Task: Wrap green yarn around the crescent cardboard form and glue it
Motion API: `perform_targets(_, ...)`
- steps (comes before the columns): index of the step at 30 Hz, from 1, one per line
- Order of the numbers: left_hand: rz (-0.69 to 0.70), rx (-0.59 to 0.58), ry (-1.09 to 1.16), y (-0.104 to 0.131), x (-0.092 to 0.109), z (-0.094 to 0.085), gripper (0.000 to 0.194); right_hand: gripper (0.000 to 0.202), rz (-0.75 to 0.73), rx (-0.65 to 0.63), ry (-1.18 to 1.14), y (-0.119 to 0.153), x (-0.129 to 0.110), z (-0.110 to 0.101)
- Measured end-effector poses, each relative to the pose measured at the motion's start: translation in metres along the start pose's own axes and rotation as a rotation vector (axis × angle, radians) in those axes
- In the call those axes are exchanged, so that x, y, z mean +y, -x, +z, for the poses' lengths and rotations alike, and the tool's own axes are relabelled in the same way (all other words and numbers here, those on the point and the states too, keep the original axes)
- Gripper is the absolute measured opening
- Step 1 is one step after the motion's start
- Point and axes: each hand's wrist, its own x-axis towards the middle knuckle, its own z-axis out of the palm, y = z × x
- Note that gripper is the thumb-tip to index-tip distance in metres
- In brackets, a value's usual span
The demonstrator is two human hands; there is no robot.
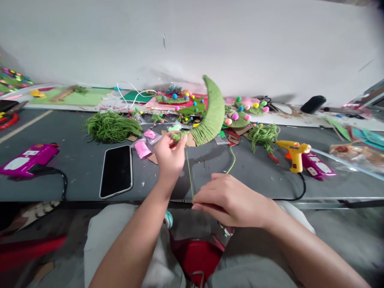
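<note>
At the far left of the grey table (78, 176), a pink box (27, 159) is lying flat, and to its right a black phone (117, 171) is resting face up, with a loose heap of green yarn (111, 126) lying beyond it. Nearer the middle, the left hand (169, 156) is being held up over the table's near edge, its fingertips pinched on the lower tip of a crescent (210, 116) that is wrapped in green yarn and is being kept upright above the table. The crescent is judged to be light and fairly stiff, likely cardboard under the wrapping, with a soft, grippy surface; it is best held at the bare lower end, where the winding cannot be pushed loose. A thin strand of yarn (189, 176) is being drawn taut from that tip down to the right hand (231, 200), where it is being pinched between thumb and fingers; it is limp and likely to slip unless kept under tension. Farther right, a smaller tuft of yarn (264, 135) and a yellow glue gun (294, 155) are lying on the table.
</note>
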Motion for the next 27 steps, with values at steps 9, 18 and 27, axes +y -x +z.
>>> perform_targets(9, 0.374, -0.391, -0.538, 0.003, 0.009, -0.009, 0.019, 0.007, 0.21, 0.785, 0.348, 0.039, 0.028, -0.048)
perform_targets(18, 0.599, -0.768, -0.705, 0.007, 0.04, -0.013, 0.035, 0.015, 0.609, 0.985, 0.272, 0.054, 0.058, -0.069)
perform_targets(27, 0.253, -0.625, -0.335, 0.002, 0.042, -0.018, 0.009, 0.022, 0.642, 0.976, 0.088, 0.068, 0.095, -0.069)
